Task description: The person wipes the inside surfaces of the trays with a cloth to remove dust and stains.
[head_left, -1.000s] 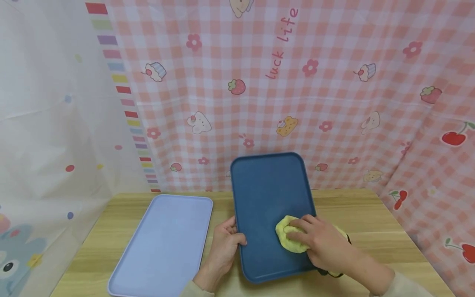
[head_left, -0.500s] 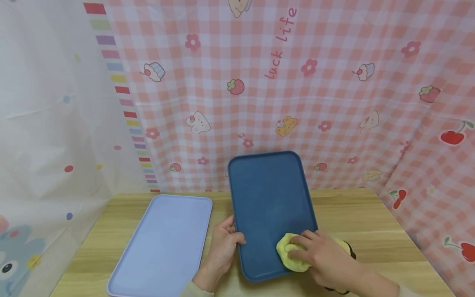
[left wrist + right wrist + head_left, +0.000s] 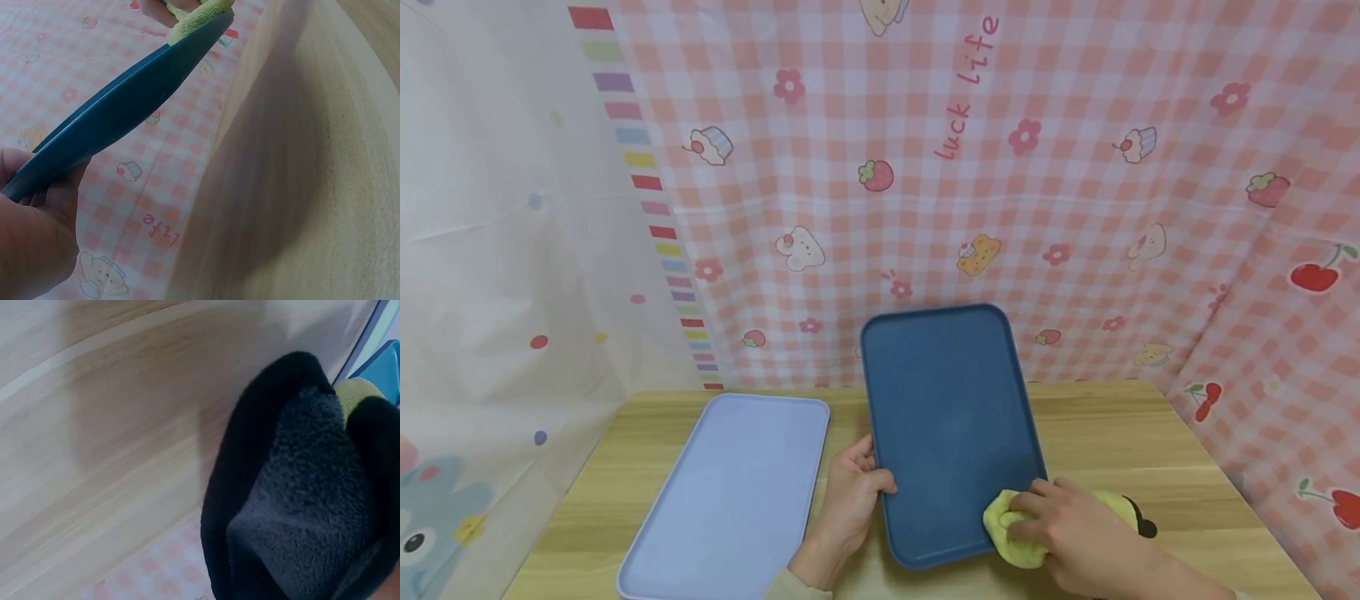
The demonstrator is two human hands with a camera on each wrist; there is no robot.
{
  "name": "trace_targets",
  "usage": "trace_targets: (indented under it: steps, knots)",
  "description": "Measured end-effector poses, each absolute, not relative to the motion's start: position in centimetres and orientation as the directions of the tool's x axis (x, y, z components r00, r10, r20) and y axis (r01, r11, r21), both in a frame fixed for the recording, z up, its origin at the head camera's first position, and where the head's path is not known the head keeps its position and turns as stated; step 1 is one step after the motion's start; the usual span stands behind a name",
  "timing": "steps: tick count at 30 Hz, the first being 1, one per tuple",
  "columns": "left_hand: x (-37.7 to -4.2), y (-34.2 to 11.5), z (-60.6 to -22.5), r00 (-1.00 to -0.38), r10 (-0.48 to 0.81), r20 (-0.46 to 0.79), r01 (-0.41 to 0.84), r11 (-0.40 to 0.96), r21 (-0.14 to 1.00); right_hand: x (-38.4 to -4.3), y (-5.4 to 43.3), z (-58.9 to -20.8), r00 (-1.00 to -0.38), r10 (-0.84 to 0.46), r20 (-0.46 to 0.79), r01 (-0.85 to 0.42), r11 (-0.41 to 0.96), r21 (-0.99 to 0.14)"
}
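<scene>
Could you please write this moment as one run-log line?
left hand: grips blue tray by left edge | right hand: holds yellow cloth at blue tray's lower right corner | lavender tray: on table

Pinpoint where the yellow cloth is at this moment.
In the head view, the yellow cloth is low and right of centre, held in the right grip at the lower-right corner of the blue tray.

Smooth plastic, fuzzy pile, wood grain
The blue tray [image 3: 943, 417] and lilac tray [image 3: 733, 492] look like smooth, matt plastic; the yellow cloth [image 3: 1002, 521] has a rough, fuzzy pile, the dark grey fabric [image 3: 315, 481] a plush one; the tabletop [image 3: 1105, 442] shows smooth wood grain, the checked backdrop [image 3: 1090, 200] softly creased cloth.
</scene>
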State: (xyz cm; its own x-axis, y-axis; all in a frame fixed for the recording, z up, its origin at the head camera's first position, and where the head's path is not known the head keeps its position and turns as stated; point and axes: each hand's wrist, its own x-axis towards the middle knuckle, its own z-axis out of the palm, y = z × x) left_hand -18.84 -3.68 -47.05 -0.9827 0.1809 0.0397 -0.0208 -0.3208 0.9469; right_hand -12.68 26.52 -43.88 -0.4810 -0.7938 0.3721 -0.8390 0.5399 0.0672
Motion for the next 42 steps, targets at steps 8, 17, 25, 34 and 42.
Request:
trace_targets:
  steps: [8,17,25,34,42]
  knots:
    - [-18.8,-3.5,-47.1,-0.984,0.175,0.032,-0.027,-0.324,0.946,-12.6,28.2,-43.8,-0.521,-0.763,0.383,-0.805,0.589,0.079]
    - [-18.6,-3.3,-47.0,-0.982,0.189,0.003,-0.056,-0.309,0.949,-12.6,29.8,-43.6,-0.536,-0.736,0.414,-0.789,0.611,0.064]
    - [-18.6,-3.0,-47.2,-0.981,0.19,-0.032,-0.09,-0.302,0.949,-12.9,32.3,-42.9,-0.582,-0.679,0.447,-0.731,0.678,0.078]
    - [-18.4,-2.7,-47.5,-0.978,0.201,-0.061,-0.118,-0.285,0.951,-13.7,35.1,-42.4,-0.601,-0.62,0.504,-0.666,0.737,0.113]
    - [-18.3,-2.4,-47.9,-0.966,0.241,-0.093,-0.158,-0.268,0.95,-13.8,36.5,-41.7,-0.715,-0.526,0.46,-0.56,0.825,0.073]
